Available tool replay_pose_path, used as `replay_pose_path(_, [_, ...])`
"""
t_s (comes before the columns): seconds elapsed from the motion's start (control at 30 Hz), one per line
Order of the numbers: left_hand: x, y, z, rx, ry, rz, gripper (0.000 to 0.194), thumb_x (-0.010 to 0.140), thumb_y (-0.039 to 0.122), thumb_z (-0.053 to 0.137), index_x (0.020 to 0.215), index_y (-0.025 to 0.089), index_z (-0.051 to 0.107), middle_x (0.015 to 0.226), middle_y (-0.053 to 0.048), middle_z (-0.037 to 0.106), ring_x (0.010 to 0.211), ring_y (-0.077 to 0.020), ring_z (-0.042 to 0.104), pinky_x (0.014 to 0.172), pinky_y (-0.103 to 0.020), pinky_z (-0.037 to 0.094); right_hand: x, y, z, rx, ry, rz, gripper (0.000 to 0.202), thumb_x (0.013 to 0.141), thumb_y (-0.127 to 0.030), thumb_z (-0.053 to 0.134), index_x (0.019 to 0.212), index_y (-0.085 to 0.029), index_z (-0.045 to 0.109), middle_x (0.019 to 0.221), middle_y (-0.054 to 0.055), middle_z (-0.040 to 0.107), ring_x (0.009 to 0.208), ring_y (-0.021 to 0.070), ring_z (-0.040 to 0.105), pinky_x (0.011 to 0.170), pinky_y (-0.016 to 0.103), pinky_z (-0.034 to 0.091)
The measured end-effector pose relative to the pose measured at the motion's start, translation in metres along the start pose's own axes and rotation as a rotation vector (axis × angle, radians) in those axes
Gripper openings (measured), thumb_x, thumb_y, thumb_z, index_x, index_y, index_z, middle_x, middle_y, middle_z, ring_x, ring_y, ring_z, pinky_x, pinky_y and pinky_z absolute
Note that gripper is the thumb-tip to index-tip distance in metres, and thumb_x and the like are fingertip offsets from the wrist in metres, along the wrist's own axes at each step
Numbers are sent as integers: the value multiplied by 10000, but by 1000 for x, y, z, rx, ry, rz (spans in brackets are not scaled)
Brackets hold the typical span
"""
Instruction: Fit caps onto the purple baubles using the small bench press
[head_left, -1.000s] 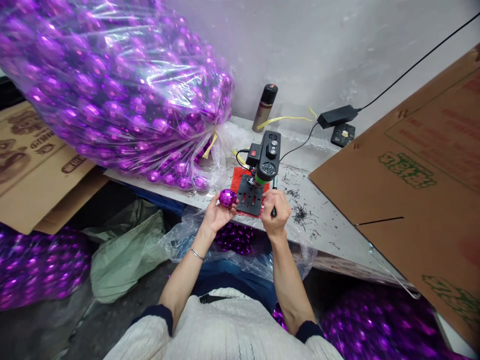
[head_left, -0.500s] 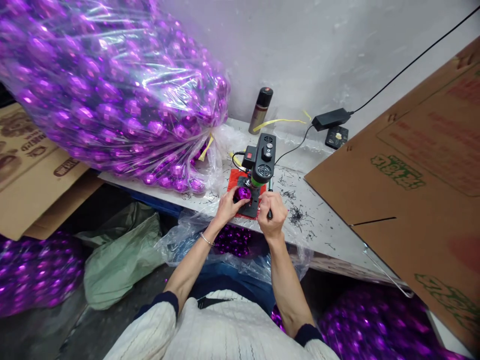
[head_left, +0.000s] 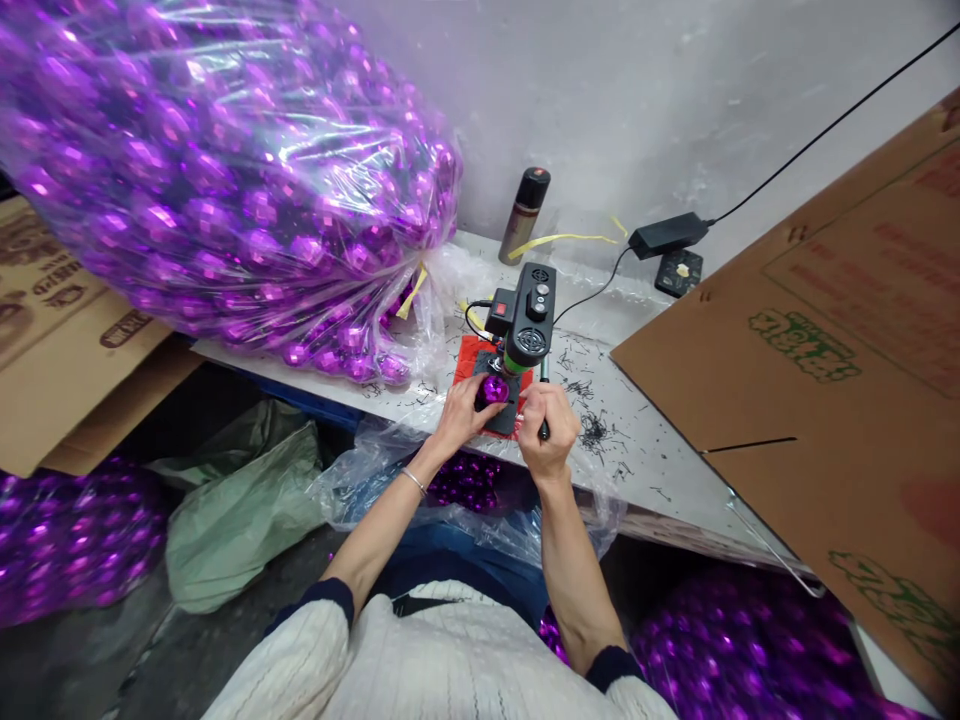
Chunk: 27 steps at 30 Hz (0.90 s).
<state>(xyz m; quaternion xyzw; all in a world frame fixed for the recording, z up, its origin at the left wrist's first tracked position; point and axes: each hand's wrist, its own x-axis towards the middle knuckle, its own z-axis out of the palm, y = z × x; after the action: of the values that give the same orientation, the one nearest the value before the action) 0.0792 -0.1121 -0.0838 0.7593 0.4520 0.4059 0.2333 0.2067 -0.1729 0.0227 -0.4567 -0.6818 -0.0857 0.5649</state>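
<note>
Purple and shiny, a faceted ball (head_left: 495, 389) sits in the pinch of the left hand (head_left: 459, 412), right over the dark plate (head_left: 496, 424) of a small black machine (head_left: 534, 300) and just in front of the green ring beneath its head; whether the ball rests on the plate or is held slightly above it, I cannot tell. The left grip is closed round the ball, thumb on the near side and fingers on the far side, while the right hand's (head_left: 550, 425) grip is a fist wrapped round the lever (head_left: 544, 370) at the machine's side. The plate lies on a red sheet (head_left: 466, 358) on the table (head_left: 637, 450), with dark shavings (head_left: 594, 430) scattered to the right. The step in hand looks like lining the ball up under the head, and the lever seems not to be fully pulled, though the point where tool and ball would meet is hidden. If so, the next move calls for a steady left hold, the ball squared to the tool, fingertips well out from under it, and then an even pull with the right; a smooth, rounded ball like this could well roll or slip if the pinch loosens while the head bears down on it
</note>
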Motion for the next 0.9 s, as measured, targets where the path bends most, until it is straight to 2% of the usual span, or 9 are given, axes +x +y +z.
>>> replay_pose_path(0.2, [5, 0, 11, -102, 19, 3, 568, 883, 425, 705, 1361, 175, 524, 1297, -147, 660, 1229, -283, 623, 1046, -455, 497, 3, -2, -2, -17, 1, 1, 181, 941, -104, 459, 835, -198, 572, 771, 34, 642, 721, 138, 617, 662, 272, 489])
replay_pose_path(0.6, [2, -3, 12, -115, 12, -5, 556, 891, 438, 695, 1355, 179, 532, 1267, -141, 672, 1173, -271, 644, 1030, -448, 498, -22, 10, 14, 1, 68, -43, 209, 932, -96, 423, 803, -219, 533, 774, 11, 635, 742, 139, 644, 663, 275, 495])
replay_pose_path(0.9, [1, 1, 11, -77, 3, -31, 554, 880, 421, 712, 1356, 201, 535, 1277, -134, 670, 1176, -276, 643, 1013, -454, 505, -31, 16, 22, 35, 121, -25, 189, 942, -133, 404, 813, -225, 507, 799, 25, 620, 719, 151, 592, 667, 319, 470])
